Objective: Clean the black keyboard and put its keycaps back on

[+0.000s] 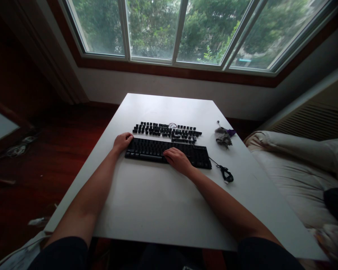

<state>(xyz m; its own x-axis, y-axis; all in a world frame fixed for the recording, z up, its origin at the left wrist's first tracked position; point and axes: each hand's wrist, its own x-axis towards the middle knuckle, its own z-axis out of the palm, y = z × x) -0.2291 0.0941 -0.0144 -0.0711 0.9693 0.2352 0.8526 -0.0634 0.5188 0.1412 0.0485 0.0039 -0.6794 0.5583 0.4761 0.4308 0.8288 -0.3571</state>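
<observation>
A black keyboard [149, 145] lies flat on the white table. My left hand [123, 142] is closed at its upper left corner, with the fingertips on the edge. Over the lower middle keys rests my right hand [178, 159], its fingers bent and held together against the keyboard; whatever may be between the fingertips is hidden. Just behind the keyboard, loose black keycaps [149, 129] stand in several rows, with a thin wire loop [172, 125] among them.
The keyboard's black cable [227, 174] lies bundled to the right. Beyond it sits a crumpled grey cloth [223, 137] with a purple part. A pale cushioned seat [281, 168] borders the table's right side. Windows [154, 30] line the far wall; the floor [59, 138] is reddish wood.
</observation>
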